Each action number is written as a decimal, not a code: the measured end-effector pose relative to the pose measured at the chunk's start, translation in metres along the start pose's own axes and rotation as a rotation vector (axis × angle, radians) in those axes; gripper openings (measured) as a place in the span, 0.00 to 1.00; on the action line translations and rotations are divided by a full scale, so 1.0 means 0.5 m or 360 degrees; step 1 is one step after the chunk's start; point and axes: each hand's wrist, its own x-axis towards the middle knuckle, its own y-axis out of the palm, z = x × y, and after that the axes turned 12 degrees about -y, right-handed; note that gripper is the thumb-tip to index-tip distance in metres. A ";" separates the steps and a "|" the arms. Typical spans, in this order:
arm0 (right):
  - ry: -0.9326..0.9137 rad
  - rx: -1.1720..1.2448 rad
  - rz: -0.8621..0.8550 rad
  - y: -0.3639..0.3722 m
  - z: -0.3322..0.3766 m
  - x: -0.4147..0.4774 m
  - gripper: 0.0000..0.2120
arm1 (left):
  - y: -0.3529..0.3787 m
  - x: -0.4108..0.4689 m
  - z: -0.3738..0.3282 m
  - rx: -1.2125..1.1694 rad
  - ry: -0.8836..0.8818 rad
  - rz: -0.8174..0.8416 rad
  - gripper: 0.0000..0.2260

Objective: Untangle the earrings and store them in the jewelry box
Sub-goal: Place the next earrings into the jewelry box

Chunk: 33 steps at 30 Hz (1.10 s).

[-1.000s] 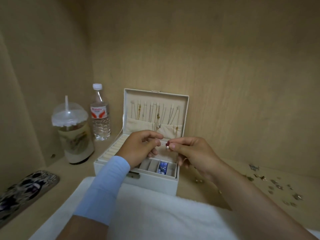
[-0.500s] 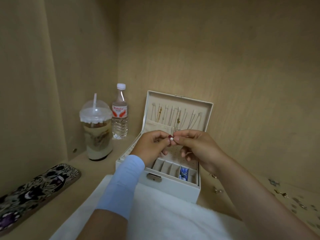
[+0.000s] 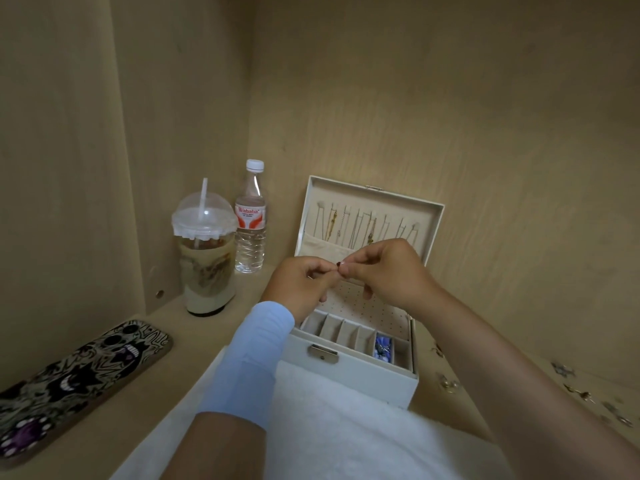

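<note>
A white jewelry box (image 3: 349,377) stands open on the wooden shelf, its lid upright with several thin chains hanging inside. Over its perforated earring panel (image 3: 367,308), my left hand (image 3: 304,282) and my right hand (image 3: 388,271) meet fingertip to fingertip. Between them they pinch a tiny earring (image 3: 340,264) with a dark red part; most of it is hidden by the fingers. One front compartment holds a blue item (image 3: 383,348). More loose earrings (image 3: 450,384) lie on the shelf to the right of the box.
An iced drink cup with a straw (image 3: 205,251) and a water bottle (image 3: 250,220) stand left of the box near the back corner. A patterned phone (image 3: 76,386) lies at the far left. A white towel (image 3: 329,427) covers the shelf front. Small jewelry pieces (image 3: 585,396) scatter at right.
The view has swung so the box sits further right and closer. My hands came together from slightly apart and now hold the earring higher over the box.
</note>
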 end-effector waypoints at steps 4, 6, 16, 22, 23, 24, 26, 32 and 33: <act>-0.0057 -0.0279 0.0006 0.018 -0.043 0.026 0.01 | -0.020 0.011 0.001 -0.0102 -0.0119 -0.0202 0.05; -0.0060 -0.0382 0.0108 0.032 -0.066 0.034 0.01 | -0.024 0.015 0.001 -0.0169 -0.0166 -0.0185 0.05; -0.0329 -0.0971 0.0222 0.052 -0.091 0.045 0.07 | -0.028 0.028 0.000 -0.0460 -0.0289 -0.0075 0.03; -0.0542 -0.1250 0.0357 0.052 -0.088 0.045 0.10 | -0.023 0.038 -0.009 -0.0757 -0.0398 -0.0049 0.05; -0.0546 -0.1261 0.0385 0.052 -0.087 0.046 0.10 | -0.022 0.038 -0.011 -0.0769 -0.0401 -0.0044 0.05; -0.0525 -0.1257 0.0409 0.051 -0.084 0.047 0.11 | -0.021 0.039 -0.012 -0.0780 -0.0404 -0.0043 0.05; -0.0450 -0.1211 0.0441 0.047 -0.081 0.048 0.12 | -0.016 0.040 -0.016 -0.0801 -0.0412 -0.0043 0.05; -0.0231 -0.0468 0.0148 0.036 -0.095 0.050 0.07 | 0.001 0.044 -0.016 -0.0887 -0.0435 0.0049 0.04; -0.0244 -0.0336 0.0105 0.031 -0.092 0.049 0.06 | 0.002 0.043 -0.016 -0.0900 -0.0444 0.0060 0.05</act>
